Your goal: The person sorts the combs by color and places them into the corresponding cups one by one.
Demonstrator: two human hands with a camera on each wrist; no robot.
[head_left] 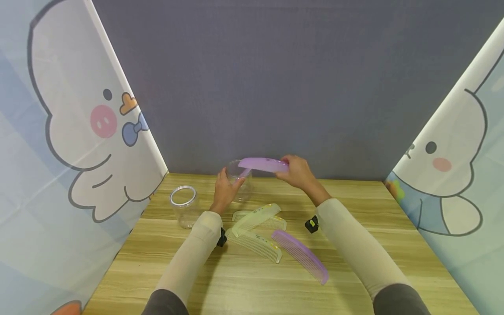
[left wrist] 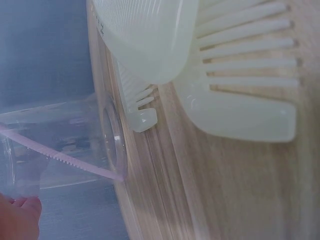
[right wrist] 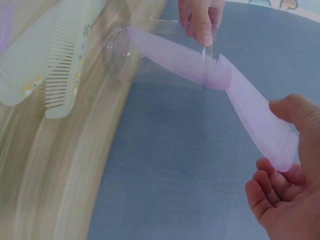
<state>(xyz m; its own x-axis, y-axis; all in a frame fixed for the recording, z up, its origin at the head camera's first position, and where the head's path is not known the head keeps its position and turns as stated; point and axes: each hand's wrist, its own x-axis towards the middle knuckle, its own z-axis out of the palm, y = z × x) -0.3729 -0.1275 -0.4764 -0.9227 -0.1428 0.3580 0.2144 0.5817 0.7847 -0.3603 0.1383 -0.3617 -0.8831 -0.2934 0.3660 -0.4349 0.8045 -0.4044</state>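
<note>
At the back of the table my left hand (head_left: 225, 191) grips a clear plastic jar (head_left: 245, 193) near its rim, thumb toward me. A purple comb (right wrist: 175, 61) stands slanted inside that jar, its upper end poking past the mouth. My right hand (head_left: 298, 172) pinches a second purple comb (right wrist: 255, 112) by one end between thumb and fingers. This comb's far end overlaps the jar's mouth and meets the top of the first comb in the right wrist view. Jar and inner comb (left wrist: 65, 157) also show in the left wrist view.
Another clear jar (head_left: 185, 214) stands upright to the left. Several pale green combs (head_left: 256, 246) lie overlapping in the middle of the wooden table (head_left: 157, 271), with one more purple comb (head_left: 301, 256) to their right. A grey wall (head_left: 267, 87) rises behind the table.
</note>
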